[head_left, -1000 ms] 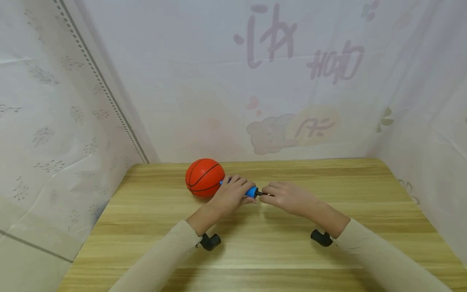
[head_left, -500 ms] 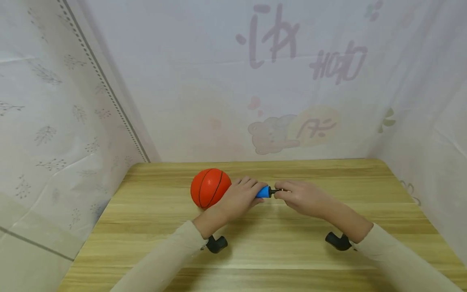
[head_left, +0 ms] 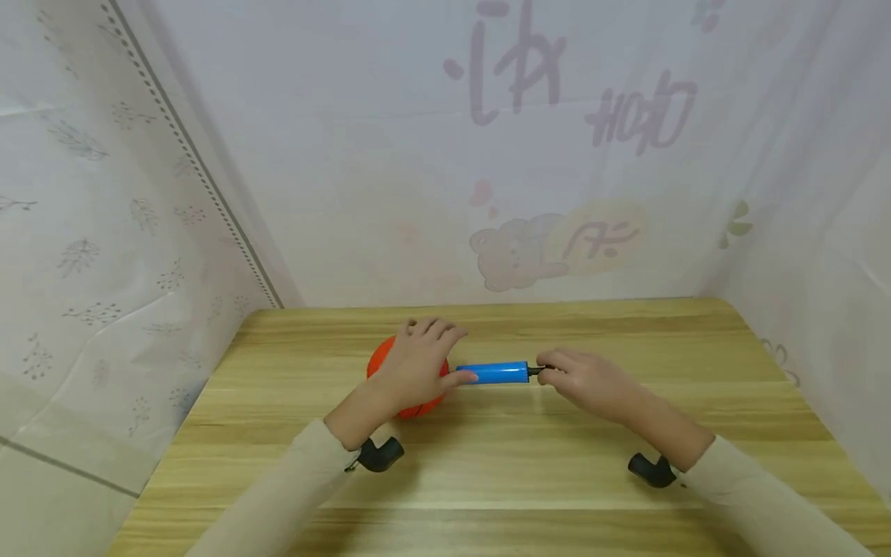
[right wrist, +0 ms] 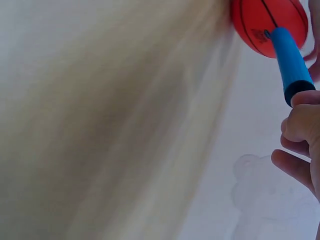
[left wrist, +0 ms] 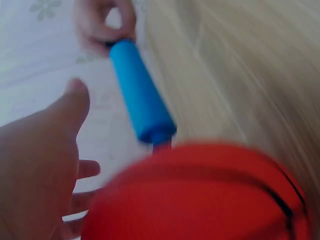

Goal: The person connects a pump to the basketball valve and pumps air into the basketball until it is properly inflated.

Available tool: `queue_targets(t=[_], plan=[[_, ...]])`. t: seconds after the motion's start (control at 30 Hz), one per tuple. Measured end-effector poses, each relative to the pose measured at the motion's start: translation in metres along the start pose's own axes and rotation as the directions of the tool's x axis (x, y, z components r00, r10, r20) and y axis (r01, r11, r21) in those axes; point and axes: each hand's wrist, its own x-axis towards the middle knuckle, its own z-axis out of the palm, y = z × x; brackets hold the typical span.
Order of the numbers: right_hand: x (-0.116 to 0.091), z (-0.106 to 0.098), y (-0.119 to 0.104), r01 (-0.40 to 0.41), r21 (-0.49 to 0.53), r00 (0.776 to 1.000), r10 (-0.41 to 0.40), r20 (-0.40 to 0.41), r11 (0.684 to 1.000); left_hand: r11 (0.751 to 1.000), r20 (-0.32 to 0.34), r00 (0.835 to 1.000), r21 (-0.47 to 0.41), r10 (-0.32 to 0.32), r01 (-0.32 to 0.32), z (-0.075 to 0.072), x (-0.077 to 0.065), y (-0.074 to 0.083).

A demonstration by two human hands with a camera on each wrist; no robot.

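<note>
A small red basketball (head_left: 377, 358) with black lines sits on the table, partly hidden behind my left hand (head_left: 412, 370) in the head view. This hand is spread over the ball's near side, its thumb stretched toward the pump. A blue ball pump (head_left: 494, 374) lies level, its narrow nozzle end meeting the ball in the left wrist view. With curled fingers my right hand (head_left: 588, 383) grips the black rod end of the pump (right wrist: 290, 59). In the left wrist view, the left thumb (left wrist: 75, 102) stands apart from the blue barrel (left wrist: 140, 92).
The wood-grain table (head_left: 501, 480) ends at a pale printed cloth (head_left: 390, 193) behind, with more cloth at both sides. Black wrist mounts (head_left: 381, 454) stick out beneath both wrists.
My left hand has let go of the pump's barrel and moved left onto the ball. The ball has turned and shifted slightly right and nearer. Pump and right hand have moved right.
</note>
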Motion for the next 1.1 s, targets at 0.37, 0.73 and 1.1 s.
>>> queue_targets(t=[0.37,0.73,1.1], plan=[[-0.02,0.023,-0.001,-0.124,0.068,0.992,0.123,0.028,0.99,0.992,0.039,0.997,-0.103,-0.071,0.074,0.002,-0.03,-0.031],[-0.022,0.039,-0.011,-0.378,0.144,0.903,0.329,0.277,0.915,0.99,-0.063,0.995,-0.119,-0.079,0.071,0.021,-0.028,-0.032],[0.005,0.023,-0.001,-0.517,0.187,0.833,0.441,0.334,0.835,0.987,-0.037,0.994,-0.127,-0.105,0.1,0.019,-0.025,-0.031]])
